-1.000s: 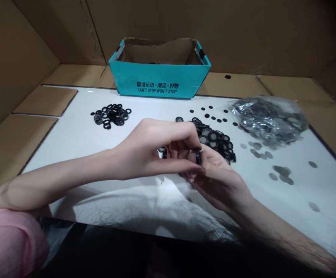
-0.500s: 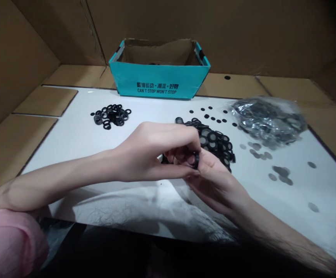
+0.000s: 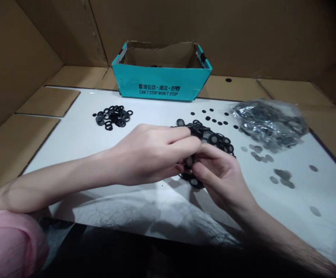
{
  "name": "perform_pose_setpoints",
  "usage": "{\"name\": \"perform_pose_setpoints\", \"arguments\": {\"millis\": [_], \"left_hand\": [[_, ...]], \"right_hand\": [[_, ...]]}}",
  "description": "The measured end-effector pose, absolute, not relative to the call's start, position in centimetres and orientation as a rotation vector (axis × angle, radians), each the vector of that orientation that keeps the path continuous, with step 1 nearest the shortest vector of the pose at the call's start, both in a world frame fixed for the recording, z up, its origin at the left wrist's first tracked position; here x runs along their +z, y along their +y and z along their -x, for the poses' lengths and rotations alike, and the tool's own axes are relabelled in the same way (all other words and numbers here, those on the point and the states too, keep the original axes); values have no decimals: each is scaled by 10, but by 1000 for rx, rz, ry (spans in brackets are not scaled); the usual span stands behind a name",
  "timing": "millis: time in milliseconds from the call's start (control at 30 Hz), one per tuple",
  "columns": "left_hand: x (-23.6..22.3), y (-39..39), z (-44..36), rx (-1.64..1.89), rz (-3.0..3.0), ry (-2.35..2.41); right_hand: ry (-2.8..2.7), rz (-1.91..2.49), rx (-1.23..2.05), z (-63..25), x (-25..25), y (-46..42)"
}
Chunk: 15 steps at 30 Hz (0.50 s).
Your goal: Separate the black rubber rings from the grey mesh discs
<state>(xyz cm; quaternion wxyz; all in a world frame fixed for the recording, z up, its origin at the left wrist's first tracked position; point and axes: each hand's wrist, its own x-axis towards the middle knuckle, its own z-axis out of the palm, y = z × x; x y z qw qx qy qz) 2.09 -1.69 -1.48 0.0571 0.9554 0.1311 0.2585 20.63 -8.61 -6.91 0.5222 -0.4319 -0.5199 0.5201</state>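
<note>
Both my hands meet over the white table. My left hand (image 3: 153, 154) is closed, with its fingers curled around a black rubber washer (image 3: 189, 161) that has a greyish centre. From the other side my right hand (image 3: 225, 172) pinches the same washer between thumb and fingers. Behind and beneath the hands lies a pile of black washers with grey mesh discs (image 3: 214, 139), partly covered by them. Off to the left sits a smaller heap of open black rings (image 3: 114, 117). Several grey mesh discs (image 3: 283, 175) are scattered on the right.
A turquoise cardboard box (image 3: 159, 83) stands at the back, with dark pieces just visible inside. A clear plastic bag of discs (image 3: 272, 123) lies at the right. Small black discs (image 3: 214, 120) dot the table between them. Cardboard walls (image 3: 237, 38) enclose the work area.
My right hand has turned so its thumb and fingers now pinch the washer from the right. My left fingers have curled further over, and the washer now shows its face rather than its edge.
</note>
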Motion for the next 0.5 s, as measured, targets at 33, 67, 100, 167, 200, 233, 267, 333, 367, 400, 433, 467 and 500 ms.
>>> {"name": "perform_pose_setpoints", "arguments": {"millis": [33,67,100,167,200,233,267,333,367,400,433,467,500], "left_hand": [[-16,-17,-21,812,-2910,386],[-17,-18,-21,831,-2907,373],[-18,-18,-21,845,-2890,353],[-19,-19,-21,869,-2839,313],[-19,-20,-21,881,-2818,297],[-19,-19,-21,887,-2807,283],[-19,-19,-21,894,-2808,272],[-20,-17,-22,923,-2842,254],[-20,-16,-22,935,-2859,240],[-21,-14,-22,940,-2867,224],[-21,-13,-22,954,-2865,214],[-22,-12,-22,970,-2859,207],[-23,-12,-22,981,-2854,205]], "right_hand": [[-1227,1033,1264,-206,-69,-86],[-1211,1021,1293,-207,-69,-86],[-1196,1004,1322,-207,-70,-86],[-1174,971,1365,-208,-72,-86],[-1168,960,1378,-209,-72,-86],[-1162,955,1383,-209,-73,-87],[-1158,952,1381,-209,-74,-87],[-1149,950,1370,-209,-74,-86],[-1145,951,1361,-209,-74,-86],[-1141,956,1350,-209,-74,-86],[-1138,964,1336,-209,-74,-85],[-1139,976,1323,-209,-74,-85],[-1144,989,1312,-209,-74,-85]]}}
